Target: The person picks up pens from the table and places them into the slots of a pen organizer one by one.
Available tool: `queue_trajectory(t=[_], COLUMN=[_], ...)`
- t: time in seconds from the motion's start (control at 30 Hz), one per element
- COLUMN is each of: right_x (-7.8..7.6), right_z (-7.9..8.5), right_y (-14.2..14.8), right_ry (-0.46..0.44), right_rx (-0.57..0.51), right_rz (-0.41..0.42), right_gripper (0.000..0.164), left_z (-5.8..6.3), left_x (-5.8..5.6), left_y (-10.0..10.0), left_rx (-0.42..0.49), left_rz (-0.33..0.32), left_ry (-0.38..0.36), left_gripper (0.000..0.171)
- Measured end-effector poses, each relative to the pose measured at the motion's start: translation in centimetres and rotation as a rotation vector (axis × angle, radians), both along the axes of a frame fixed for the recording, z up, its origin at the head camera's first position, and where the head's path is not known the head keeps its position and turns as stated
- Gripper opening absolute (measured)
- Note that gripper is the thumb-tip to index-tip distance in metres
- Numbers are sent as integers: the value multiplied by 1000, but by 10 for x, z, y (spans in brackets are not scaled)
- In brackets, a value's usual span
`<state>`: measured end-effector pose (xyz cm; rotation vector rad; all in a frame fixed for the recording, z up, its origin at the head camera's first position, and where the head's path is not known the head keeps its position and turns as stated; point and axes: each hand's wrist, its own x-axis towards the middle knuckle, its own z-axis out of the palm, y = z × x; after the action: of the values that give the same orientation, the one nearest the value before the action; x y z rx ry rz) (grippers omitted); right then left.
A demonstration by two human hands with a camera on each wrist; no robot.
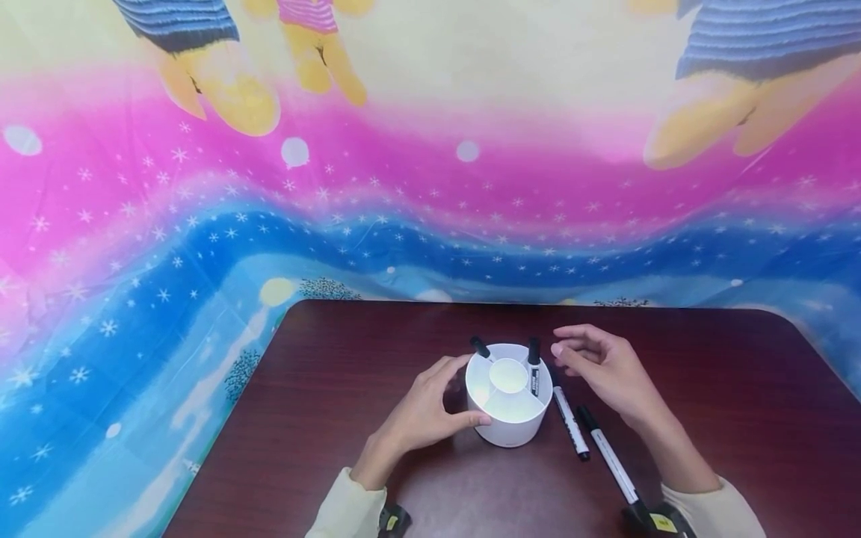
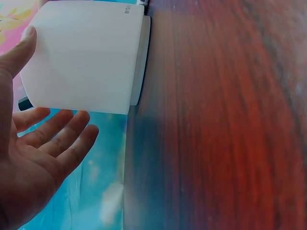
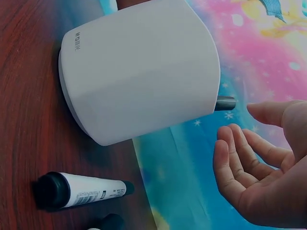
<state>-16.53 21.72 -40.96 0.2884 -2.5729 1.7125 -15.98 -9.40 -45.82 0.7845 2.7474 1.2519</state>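
While both relaxed hands [image 1: 420, 411] [image 1: 605, 370] seemingly flank the holder [image 1: 509, 403], dark tabletop [image 1: 706, 388] meets cartoon backdrop [image 1: 403, 194].

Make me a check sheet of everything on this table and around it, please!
Surface: dark red-brown table, glossy wood grain.
Job's things: white round holder with compartments, upright; two black-capped markers stand in its far compartments; two more markers lie on the table to its right.
Clutter: nothing seen.
Hands: left hand touches the holder's left side, thumb on the wall; right hand hovers beside the rim, fingers relaxed, holding nothing.
Cables: nothing seen.
Surroundings: bright pink and blue cartoon cloth behind and beside the table.
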Motion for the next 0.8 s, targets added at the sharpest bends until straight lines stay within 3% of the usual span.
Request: queue_trajectory(t=[0.23, 0.5, 0.8], right_x=[1, 3, 10], right_z=[3, 5, 4], right_y=[2, 8, 24], right_ry=[-2, 8, 25], right_rx=[11, 29, 80], right_rz=[3, 14, 7], right_gripper=[39, 39, 36], left_z=[1, 3, 2], left_x=[0, -1, -1], left_y=[0, -3, -3], left_rx=[8, 42, -11], left_rz=[-1, -7, -24], left_ry=[-4, -28, 27], left_gripper=[93, 111, 100])
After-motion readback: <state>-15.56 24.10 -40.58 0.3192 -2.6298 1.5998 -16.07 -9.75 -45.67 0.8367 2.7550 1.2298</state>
